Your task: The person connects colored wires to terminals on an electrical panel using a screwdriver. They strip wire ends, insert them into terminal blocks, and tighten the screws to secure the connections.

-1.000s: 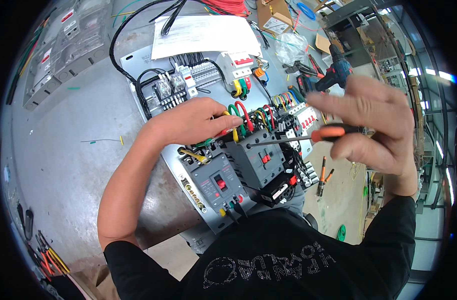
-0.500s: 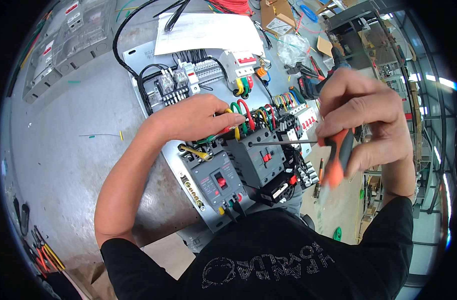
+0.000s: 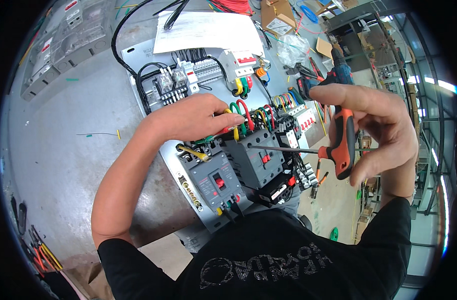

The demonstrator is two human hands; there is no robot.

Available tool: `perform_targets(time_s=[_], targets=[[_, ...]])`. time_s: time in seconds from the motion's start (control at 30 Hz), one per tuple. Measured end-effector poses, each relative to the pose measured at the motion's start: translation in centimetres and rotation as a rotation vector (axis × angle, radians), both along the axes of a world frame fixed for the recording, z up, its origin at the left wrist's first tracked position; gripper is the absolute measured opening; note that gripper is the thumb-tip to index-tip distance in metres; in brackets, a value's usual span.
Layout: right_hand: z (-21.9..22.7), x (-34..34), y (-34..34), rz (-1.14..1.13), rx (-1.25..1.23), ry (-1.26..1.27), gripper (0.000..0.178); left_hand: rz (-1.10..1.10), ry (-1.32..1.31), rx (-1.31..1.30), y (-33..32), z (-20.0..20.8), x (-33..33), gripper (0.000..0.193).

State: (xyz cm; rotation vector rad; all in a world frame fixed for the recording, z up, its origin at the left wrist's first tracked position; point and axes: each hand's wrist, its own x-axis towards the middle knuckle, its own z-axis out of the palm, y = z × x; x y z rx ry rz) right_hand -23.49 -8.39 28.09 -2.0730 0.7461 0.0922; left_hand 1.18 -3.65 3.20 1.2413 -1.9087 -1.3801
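Observation:
My right hand [image 3: 383,127] is loosely curled around the orange-and-black T-handle [image 3: 342,145] of a screwdriver. Its long thin shaft [image 3: 293,149] runs left into a terminal hole on a dark grey circuit breaker [image 3: 262,160] with a red toggle. My left hand [image 3: 198,117] is closed on wires at that breaker's far end, thumb and finger pressed by a yellow wire [image 3: 236,133]; its fingertips are partly hidden. Green and red wires [image 3: 245,114] loop up beside them. Left of it sits a second grey breaker [image 3: 216,177], a yellow-sleeved cable [image 3: 193,152] at its top.
The metal mounting plate [image 3: 161,145] lies on a grey table, carrying relays [image 3: 172,79], terminal blocks and a white breaker [image 3: 238,65]. Papers [image 3: 208,32] cover its far edge. A cordless drill [image 3: 341,72] is behind my right hand; pliers [image 3: 43,252] hang at lower left.
The screwdriver handle has turned about its shaft, and my right fingers have spread wider around it. My left hand stays in place on the wires.

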Motion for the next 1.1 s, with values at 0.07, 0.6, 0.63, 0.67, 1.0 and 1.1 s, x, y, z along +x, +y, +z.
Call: perform_targets(time_s=[0.07, 0.6, 0.63, 0.67, 1.0, 1.1], targets=[[-0.3, -0.4, -1.2, 0.282, -0.315, -0.093, 0.106, -0.017, -0.018, -0.021, -0.1, -0.1, 0.0, 0.064], [-0.5, -0.3, 0.1, -0.12, 0.309, 0.037, 0.073, -0.014, 0.011, -0.058, -0.1, 0.0, 0.0, 0.064], [-0.6, 0.0, 0.7, -0.084, 0.293, -0.008, 0.074, -0.012, 0.011, -0.053, -0.1, 0.0, 0.1, 0.064], [-0.7, -0.4, -0.1, 0.071, 0.167, -0.001, 0.078, -0.016, 0.012, -0.051, -0.1, 0.0, 0.0, 0.064], [-1.4, 1.1, 2.4, -0.242, -0.23, -0.03, 0.086, -0.006, -0.012, -0.05, -0.1, -0.4, 0.1, 0.066], [-0.7, 0.3, 1.0, -0.151, -0.05, -0.026, 0.099, -0.011, -0.009, -0.068, -0.2, -0.5, 0.1, 0.067]])
